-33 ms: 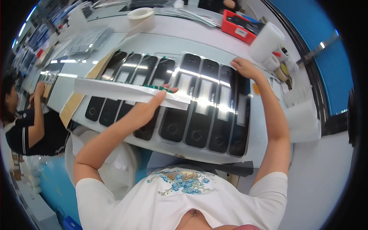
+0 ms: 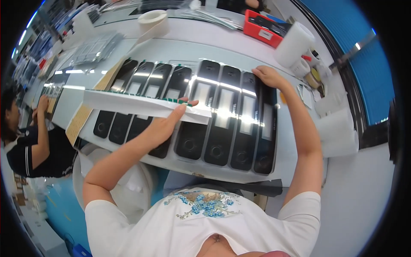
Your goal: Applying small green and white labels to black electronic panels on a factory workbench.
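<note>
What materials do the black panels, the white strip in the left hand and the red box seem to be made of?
Black panels: glossy, probably glass or plastic, because they mirror the lights in bright streaks.
White strip: smooth paper or plastic film, judging by its thin, creased look.
Red box: likely plastic, given its even colour and stiff-looking walls.

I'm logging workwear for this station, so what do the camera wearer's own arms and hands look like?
Neither the left grip nor the right grip wears a glove; no watch or bracelet shows. The left sleeve and right sleeve are short, plain white, ending above the elbows, so both forearms are bare. Nail details are too small to tell.
</note>
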Available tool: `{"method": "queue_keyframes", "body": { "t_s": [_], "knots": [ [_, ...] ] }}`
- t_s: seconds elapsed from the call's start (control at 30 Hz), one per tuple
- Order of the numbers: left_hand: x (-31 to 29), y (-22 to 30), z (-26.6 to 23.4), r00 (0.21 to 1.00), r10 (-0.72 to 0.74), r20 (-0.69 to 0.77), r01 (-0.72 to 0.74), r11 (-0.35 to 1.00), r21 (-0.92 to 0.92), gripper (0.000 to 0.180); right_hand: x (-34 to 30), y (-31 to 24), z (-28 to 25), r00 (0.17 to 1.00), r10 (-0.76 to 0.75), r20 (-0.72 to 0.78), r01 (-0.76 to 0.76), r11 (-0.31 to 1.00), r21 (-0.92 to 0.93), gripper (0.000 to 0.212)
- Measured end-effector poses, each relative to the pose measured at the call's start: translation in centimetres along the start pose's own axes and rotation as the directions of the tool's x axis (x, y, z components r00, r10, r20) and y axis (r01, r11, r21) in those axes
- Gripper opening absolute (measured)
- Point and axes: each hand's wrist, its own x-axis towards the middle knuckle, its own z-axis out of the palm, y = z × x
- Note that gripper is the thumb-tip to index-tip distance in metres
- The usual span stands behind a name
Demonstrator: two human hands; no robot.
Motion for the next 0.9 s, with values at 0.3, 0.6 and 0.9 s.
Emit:
{"method": "queue_keyframes", "body": {
  "t_s": [0.3, 0.6, 0.9],
  "knots": [
    [0.6, -1.1, 4.5, 0.973, -0.16, -0.165, 0.117, 0.963, -0.241, 0.049, -0.2, -1.1, 1.6, 0.996, 0.088, -0.012, -0.088, 0.996, 0.001, 0.078],
    [-1.0, 1.5, 5.8, 0.95, -0.253, -0.185, 0.245, 0.967, -0.062, 0.049, -4.5, -1.1, -0.4, 0.999, 0.04, -0.034, -0.038, 0.997, 0.07, 0.057],
    [9.9, 4.9, 6.9, 0.923, 0.057, 0.382, -0.054, 0.998, -0.019, 0.053, -13.4, 4.1, -1.6, 0.913, 0.315, -0.258, -0.371, 0.904, -0.212, 0.039]
  ]
}}
